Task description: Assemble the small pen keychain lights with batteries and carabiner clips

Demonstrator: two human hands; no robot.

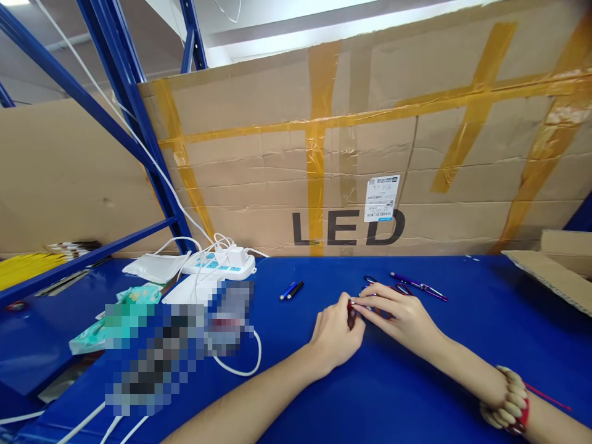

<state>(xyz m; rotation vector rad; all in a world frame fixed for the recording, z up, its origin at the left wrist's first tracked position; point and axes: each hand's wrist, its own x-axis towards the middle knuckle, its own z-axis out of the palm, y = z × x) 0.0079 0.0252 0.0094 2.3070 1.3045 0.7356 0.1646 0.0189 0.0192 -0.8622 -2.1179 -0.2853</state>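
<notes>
**Hands joined over a small red piece on the blue table**

Both hands together near the middle of the blue table. Left hand curled, fingertips pinching a small red piece. Right hand meeting it from the right, thumb and forefinger closed on the same piece; exact shape of the piece too small to tell. Beaded bracelet on the right wrist, near right edge of view.

Just beyond the right hand: a purple pen lying flat, slanting right, and metal clips or loops partly hidden by the fingers. Farther left, apart from the hands: two short dark pens side by side.

Far left on the table: white power strip with plugs in it, white cables looping toward the near edge. Blurred patch over items left of the hands.

Behind the table: large cardboard box, upright, brown tape in crossing strips, "LED" printed low, white label over the letters. Blue rack posts at far left.
</notes>
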